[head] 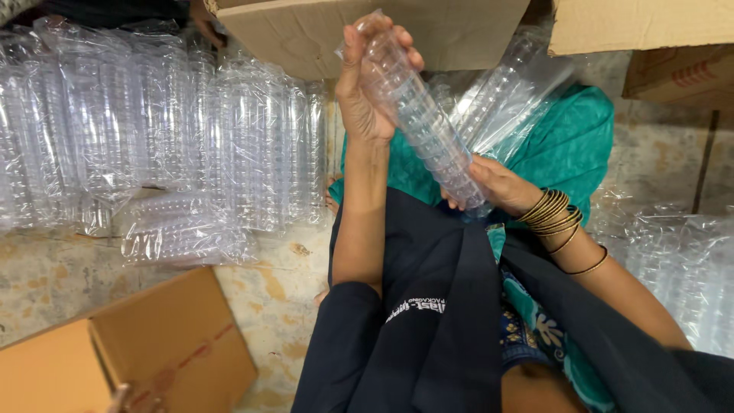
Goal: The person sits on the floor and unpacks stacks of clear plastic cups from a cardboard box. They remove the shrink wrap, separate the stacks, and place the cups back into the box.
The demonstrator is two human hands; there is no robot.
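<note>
A long stack of clear plastic cups in a thin clear sleeve (419, 118) slants from upper left to lower right in front of me. My left hand (365, 86) grips its upper end, fingers curled over the top. My right hand (497, 186), with several gold bangles on the wrist, holds the lower end just above my lap. A dark garment and teal cloth cover my lap below.
Many wrapped cup stacks (153, 130) lie packed on the floor at left, and more (680, 268) at right. An open cardboard box (130, 352) sits at lower left, another box (367, 30) ahead, and boxes (665, 53) at upper right. The floor is mottled stone.
</note>
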